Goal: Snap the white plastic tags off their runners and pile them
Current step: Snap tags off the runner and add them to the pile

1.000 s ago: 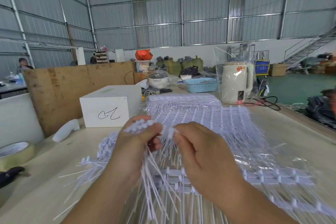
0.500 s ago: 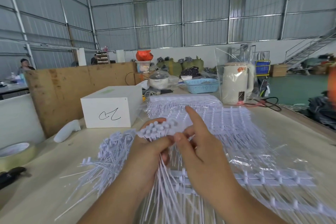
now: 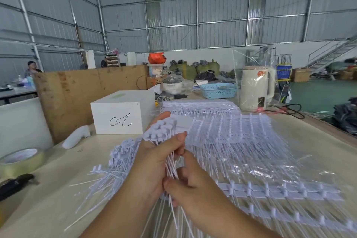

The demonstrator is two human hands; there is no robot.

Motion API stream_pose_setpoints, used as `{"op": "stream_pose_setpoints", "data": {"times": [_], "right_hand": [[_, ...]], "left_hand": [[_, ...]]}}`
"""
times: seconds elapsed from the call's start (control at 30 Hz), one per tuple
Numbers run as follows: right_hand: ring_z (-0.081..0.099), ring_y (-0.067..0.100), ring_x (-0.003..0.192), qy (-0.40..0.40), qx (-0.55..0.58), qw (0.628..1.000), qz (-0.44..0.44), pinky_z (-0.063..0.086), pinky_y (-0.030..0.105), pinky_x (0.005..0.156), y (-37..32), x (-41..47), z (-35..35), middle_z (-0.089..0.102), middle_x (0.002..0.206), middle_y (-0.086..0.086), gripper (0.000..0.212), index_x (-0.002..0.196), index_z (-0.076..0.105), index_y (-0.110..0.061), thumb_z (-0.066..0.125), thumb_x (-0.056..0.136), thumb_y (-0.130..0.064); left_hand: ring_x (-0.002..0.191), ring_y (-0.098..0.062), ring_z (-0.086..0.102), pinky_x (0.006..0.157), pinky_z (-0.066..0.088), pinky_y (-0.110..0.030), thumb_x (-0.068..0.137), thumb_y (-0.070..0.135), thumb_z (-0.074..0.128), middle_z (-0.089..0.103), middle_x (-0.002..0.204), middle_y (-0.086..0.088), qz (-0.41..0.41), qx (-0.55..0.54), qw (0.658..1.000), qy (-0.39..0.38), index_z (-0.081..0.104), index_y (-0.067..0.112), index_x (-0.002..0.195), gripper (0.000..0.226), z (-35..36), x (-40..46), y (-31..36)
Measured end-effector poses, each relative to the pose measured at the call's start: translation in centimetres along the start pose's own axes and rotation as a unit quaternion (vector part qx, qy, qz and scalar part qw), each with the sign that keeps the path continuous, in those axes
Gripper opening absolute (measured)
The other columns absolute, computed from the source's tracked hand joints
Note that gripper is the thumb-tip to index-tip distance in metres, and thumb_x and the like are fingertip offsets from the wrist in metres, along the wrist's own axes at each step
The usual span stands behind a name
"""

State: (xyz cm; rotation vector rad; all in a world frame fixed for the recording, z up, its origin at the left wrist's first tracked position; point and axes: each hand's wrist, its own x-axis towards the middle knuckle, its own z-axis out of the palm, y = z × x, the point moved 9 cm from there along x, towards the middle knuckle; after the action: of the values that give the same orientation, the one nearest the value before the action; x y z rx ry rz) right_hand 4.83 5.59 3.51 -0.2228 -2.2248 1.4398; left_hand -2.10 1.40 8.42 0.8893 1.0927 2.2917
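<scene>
white plastic tags (image 3: 161,131) stand bunched in the left hand (image 3: 154,160), its fingers clenched round their thin stems with the heads fanned out above the fist, near the middle of the bench (image 3: 48,189). the right hand (image 3: 193,189), just near of it, pinches the lower stems with curled fingers. loose tags (image 3: 116,162) lie piled to the left, runners (image 3: 280,193) spread right, and a white box (image 3: 119,116) sits farther off.
</scene>
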Motion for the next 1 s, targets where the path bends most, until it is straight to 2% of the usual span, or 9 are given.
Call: {"op": "stream_pose_setpoints", "data": {"times": [0.13,0.2,0.27,0.37,0.5,0.6,0.7,0.83,1.0], "right_hand": [[0.059,0.005,0.058,-0.017,0.035,0.999,0.019,0.047,0.028,0.06,-0.1,0.2,0.2,0.066,0.065,-0.007,0.043,0.114,0.055,-0.037,0.057,0.071,-0.037],[0.058,0.008,0.064,-0.01,0.022,1.0,-0.001,0.044,0.029,0.063,-0.4,0.2,0.3,0.068,0.074,0.003,0.028,0.096,0.063,-0.023,0.054,0.073,-0.035],[0.049,0.01,0.059,0.003,0.01,1.0,-0.015,0.037,0.029,0.058,-0.6,0.2,0.2,0.056,0.063,0.002,0.013,0.076,0.057,-0.022,0.048,0.076,-0.031],[0.038,0.007,0.049,0.022,0.057,0.998,-0.006,0.029,0.024,0.048,-0.6,0.3,-0.2,0.043,0.05,-0.011,0.017,0.063,0.052,-0.03,0.042,0.077,-0.028],[0.042,0.005,0.048,0.054,0.104,0.993,0.011,0.032,0.019,0.045,-0.4,0.8,-1.5,0.047,0.048,-0.012,0.031,0.063,0.063,-0.03,0.044,0.085,-0.018],[0.063,0.012,0.064,0.053,0.12,0.991,0.026,0.048,0.025,0.058,0.2,1.0,-2.0,0.068,0.066,0.009,0.037,0.078,0.072,-0.021,0.044,0.091,-0.001],[0.058,0.012,0.057,0.045,0.111,0.992,0.033,0.047,0.027,0.059,0.5,1.1,-2.0,0.061,0.057,0.005,0.026,0.073,0.063,-0.01,0.047,0.09,0.003],[0.06,0.005,0.057,0.016,0.112,0.993,0.039,0.046,0.019,0.058,0.5,1.1,-1.7,0.067,0.065,-0.006,0.022,0.078,0.066,-0.018,0.059,0.088,0.001],[0.06,-0.001,0.086,0.022,-0.201,0.979,0.017,0.049,0.014,0.076,2.3,1.1,-2.8,0.063,0.102,-0.012,0.021,0.113,0.059,-0.026,0.053,0.094,-0.019]], "left_hand": [[0.08,-0.012,0.067,0.065,0.052,-0.023,0.062,0.001,0.084,0.071,0.098,0.0,0.034,0.087,0.996,-0.007,0.061,0.016,0.124,0.068,-0.4,0.3,0.3],[0.095,-0.008,0.068,0.076,0.053,-0.019,0.069,-0.001,0.082,0.073,0.104,0.005,0.069,0.176,0.982,-0.012,0.06,0.019,0.121,0.06,-0.2,0.4,0.7],[0.091,-0.006,0.068,0.076,0.052,-0.015,0.077,-0.005,0.075,0.073,0.098,0.007,0.075,0.229,0.971,-0.013,0.062,0.015,0.116,0.046,-0.2,0.5,0.6],[0.077,-0.014,0.067,0.062,0.051,-0.017,0.079,0.0,0.074,0.07,0.084,-0.005,0.02,0.236,0.971,-0.003,0.059,0.001,0.107,0.032,-0.5,0.5,-0.5],[0.082,-0.015,0.071,0.066,0.056,-0.027,0.07,0.03,0.084,0.073,0.089,-0.003,-0.128,0.266,0.955,0.0,0.051,0.012,0.115,0.059,-1.0,-0.2,-3.5],[0.078,-0.022,0.07,0.08,0.057,-0.039,0.072,0.05,0.078,0.072,0.083,-0.012,-0.191,0.32,0.927,-0.052,0.065,0.002,0.097,0.056,-0.8,-0.6,-5.0],[0.058,-0.026,0.066,0.058,0.051,-0.029,0.091,0.035,0.06,0.067,0.067,-0.022,-0.168,0.349,0.921,-0.035,0.067,0.005,0.073,0.036,-1.4,-0.2,-4.7],[0.045,-0.019,0.058,0.048,0.044,-0.025,0.088,0.019,0.058,0.064,0.058,-0.012,-0.12,0.375,0.917,0.064,0.065,0.006,0.068,0.025,-3.9,0.9,-2.8],[0.041,-0.015,0.048,0.05,0.035,-0.024,0.087,0.014,0.052,0.061,0.052,-0.005,-0.096,0.49,0.859,0.118,0.057,0.008,0.064,0.025,-8.1,2.6,-0.1]]}}
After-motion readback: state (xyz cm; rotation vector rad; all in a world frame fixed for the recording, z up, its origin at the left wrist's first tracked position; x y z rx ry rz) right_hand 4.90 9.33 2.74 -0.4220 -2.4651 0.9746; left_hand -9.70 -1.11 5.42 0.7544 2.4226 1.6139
